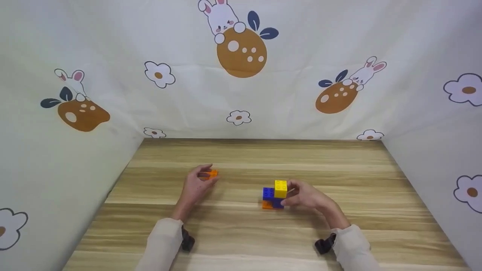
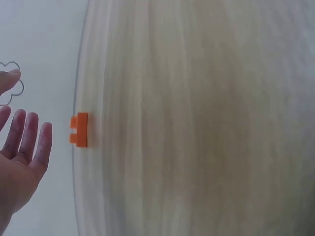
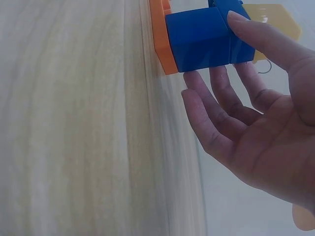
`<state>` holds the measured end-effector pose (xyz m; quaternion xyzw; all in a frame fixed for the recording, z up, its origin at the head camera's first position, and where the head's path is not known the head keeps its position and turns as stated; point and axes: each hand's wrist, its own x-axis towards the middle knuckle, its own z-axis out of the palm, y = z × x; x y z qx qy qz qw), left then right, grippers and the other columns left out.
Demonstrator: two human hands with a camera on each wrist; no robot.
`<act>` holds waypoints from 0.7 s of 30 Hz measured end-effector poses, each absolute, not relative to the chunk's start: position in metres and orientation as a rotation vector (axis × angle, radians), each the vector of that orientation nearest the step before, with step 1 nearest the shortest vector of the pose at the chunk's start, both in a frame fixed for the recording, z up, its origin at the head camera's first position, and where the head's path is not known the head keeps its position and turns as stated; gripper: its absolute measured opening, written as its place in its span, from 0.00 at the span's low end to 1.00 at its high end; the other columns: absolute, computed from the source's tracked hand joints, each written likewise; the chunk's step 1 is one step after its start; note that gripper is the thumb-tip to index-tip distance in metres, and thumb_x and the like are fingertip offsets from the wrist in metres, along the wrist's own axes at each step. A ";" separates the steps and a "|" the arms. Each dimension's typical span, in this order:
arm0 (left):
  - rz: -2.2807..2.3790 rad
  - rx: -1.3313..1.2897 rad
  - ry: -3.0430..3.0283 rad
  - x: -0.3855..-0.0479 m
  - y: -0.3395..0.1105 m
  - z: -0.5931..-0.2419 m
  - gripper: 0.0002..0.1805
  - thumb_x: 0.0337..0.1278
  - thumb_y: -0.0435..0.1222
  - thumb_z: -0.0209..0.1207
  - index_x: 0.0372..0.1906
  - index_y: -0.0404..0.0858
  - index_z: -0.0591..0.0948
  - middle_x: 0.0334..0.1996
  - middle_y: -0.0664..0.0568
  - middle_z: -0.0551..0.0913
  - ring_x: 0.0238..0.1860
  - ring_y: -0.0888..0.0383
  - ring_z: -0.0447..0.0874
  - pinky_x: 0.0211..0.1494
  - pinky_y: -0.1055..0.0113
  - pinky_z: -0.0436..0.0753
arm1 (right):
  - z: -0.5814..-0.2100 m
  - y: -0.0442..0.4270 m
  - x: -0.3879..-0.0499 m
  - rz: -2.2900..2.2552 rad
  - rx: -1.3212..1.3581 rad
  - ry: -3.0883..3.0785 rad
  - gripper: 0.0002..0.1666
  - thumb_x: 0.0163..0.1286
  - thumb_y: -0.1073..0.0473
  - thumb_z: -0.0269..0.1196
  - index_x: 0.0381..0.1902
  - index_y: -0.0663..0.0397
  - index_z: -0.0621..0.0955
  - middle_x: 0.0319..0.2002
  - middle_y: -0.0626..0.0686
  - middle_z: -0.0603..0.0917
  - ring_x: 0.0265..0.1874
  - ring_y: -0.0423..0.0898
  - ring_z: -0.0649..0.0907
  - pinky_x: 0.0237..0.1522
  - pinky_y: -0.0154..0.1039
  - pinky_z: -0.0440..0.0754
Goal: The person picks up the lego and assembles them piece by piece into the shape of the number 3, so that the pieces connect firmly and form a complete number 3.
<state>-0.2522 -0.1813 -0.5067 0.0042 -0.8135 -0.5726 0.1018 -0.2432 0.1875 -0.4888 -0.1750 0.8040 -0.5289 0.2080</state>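
An orange toy building brick [image 1: 213,174] rests on the wooden table beside my left hand [image 1: 195,188]. In the left wrist view, that hand's fingers [image 2: 28,137] are spread and apart from the orange brick [image 2: 82,130], whose studs face up. My right hand [image 1: 307,194] grips a small stack of building bricks from its right side. The stack has an orange brick [image 3: 163,42] at the bottom, blue bricks [image 3: 199,40] above and a yellow brick [image 1: 280,189] on top. My right thumb [image 3: 256,32] presses the upper blue brick, with fingertips under the opposite side.
Light wood-grain table [image 1: 241,233] lies beneath both hands. A pale curtain [image 1: 180,101] with rabbit and flower prints encloses the back and both sides. Black wrist devices [image 1: 187,241] sit at both sleeves.
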 end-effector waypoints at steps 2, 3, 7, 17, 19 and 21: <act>-1.686 0.073 -2.415 -0.254 -0.185 -0.507 0.28 0.53 0.32 0.72 0.60 0.32 0.79 0.54 0.35 0.82 0.55 0.41 0.82 0.59 0.53 0.82 | -0.489 0.187 -0.243 -1.472 -0.485 2.240 0.23 0.57 0.64 0.74 0.47 0.62 0.75 0.51 0.63 0.81 0.49 0.53 0.84 0.48 0.38 0.84; -1.685 0.097 -2.418 -0.255 -0.186 -0.508 0.29 0.52 0.32 0.72 0.61 0.32 0.79 0.54 0.36 0.82 0.55 0.42 0.82 0.60 0.52 0.81 | -0.489 0.188 -0.243 -1.471 -0.480 2.242 0.23 0.57 0.64 0.74 0.47 0.62 0.75 0.51 0.63 0.81 0.50 0.53 0.84 0.47 0.38 0.84; -1.672 0.160 -2.440 -0.256 -0.190 -0.511 0.29 0.53 0.34 0.71 0.61 0.32 0.79 0.55 0.36 0.82 0.55 0.43 0.83 0.61 0.50 0.81 | -0.489 0.189 -0.243 -1.479 -0.487 2.228 0.24 0.57 0.65 0.74 0.48 0.64 0.76 0.50 0.64 0.82 0.49 0.52 0.85 0.47 0.37 0.85; -1.662 0.210 -2.517 -0.257 -0.192 -0.518 0.35 0.50 0.31 0.72 0.66 0.33 0.75 0.58 0.34 0.79 0.57 0.42 0.81 0.62 0.50 0.80 | -0.491 0.189 -0.245 -1.437 -0.511 2.268 0.23 0.57 0.63 0.74 0.47 0.63 0.76 0.50 0.64 0.82 0.47 0.51 0.85 0.51 0.39 0.84; -1.649 0.206 -2.537 -0.259 -0.193 -0.519 0.36 0.49 0.29 0.72 0.67 0.33 0.74 0.59 0.33 0.78 0.57 0.41 0.81 0.63 0.50 0.80 | -0.491 0.189 -0.245 -1.431 -0.509 2.274 0.23 0.57 0.63 0.74 0.47 0.63 0.76 0.50 0.64 0.82 0.48 0.51 0.85 0.52 0.40 0.84; -1.643 0.197 -2.552 -0.260 -0.193 -0.521 0.37 0.48 0.28 0.72 0.67 0.32 0.73 0.59 0.32 0.77 0.58 0.40 0.80 0.63 0.49 0.79 | -0.491 0.189 -0.245 -1.433 -0.505 2.274 0.24 0.57 0.63 0.74 0.47 0.63 0.76 0.50 0.65 0.82 0.48 0.52 0.85 0.53 0.41 0.83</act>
